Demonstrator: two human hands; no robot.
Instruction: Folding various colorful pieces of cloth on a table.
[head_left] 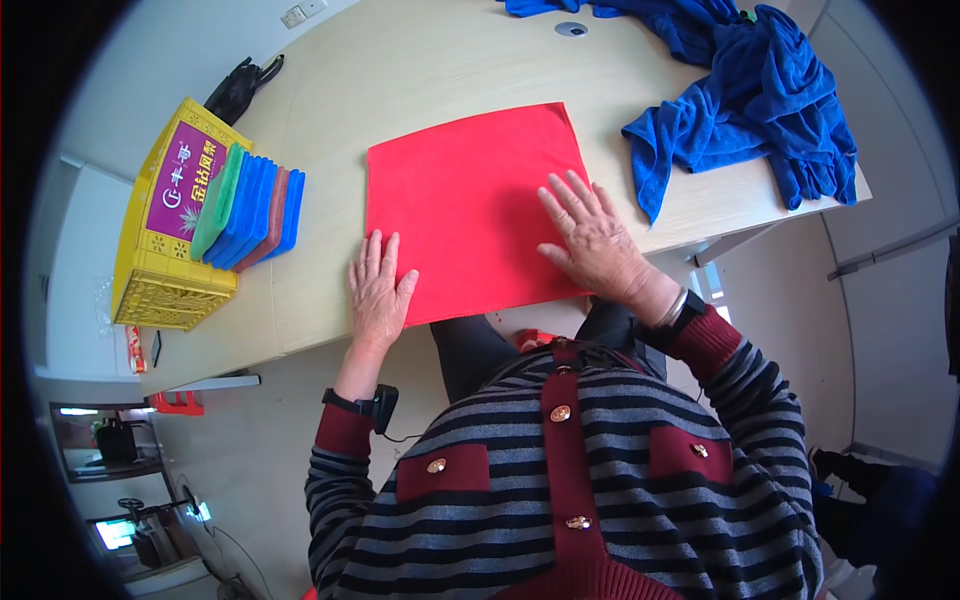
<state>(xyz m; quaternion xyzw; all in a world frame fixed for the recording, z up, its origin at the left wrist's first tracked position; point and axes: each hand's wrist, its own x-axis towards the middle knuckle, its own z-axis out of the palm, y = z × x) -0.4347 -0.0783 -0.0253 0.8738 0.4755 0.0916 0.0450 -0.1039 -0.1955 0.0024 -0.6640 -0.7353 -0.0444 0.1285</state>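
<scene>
A red cloth [470, 200] lies spread out nearly square on the light wooden table, its near edge at the table's front. My left hand [378, 290] rests on the cloth's near left edge, fingers stretched forward and holding nothing. Over the right part of the cloth is my right hand [600, 240], its fingers spread and a shadow beside it; whether it touches the cloth I cannot tell. To the left stands a row of folded cloths [255, 210] in green, blue and brownish red, upright against a yellow basket.
The yellow basket [180, 290] with a purple label stands at the table's left. Behind it lies a black item [240, 90], perhaps an umbrella or bag. Crumpled blue cloths [750, 110] cover the table's right end. A round cable grommet [571, 30] sits at the far side.
</scene>
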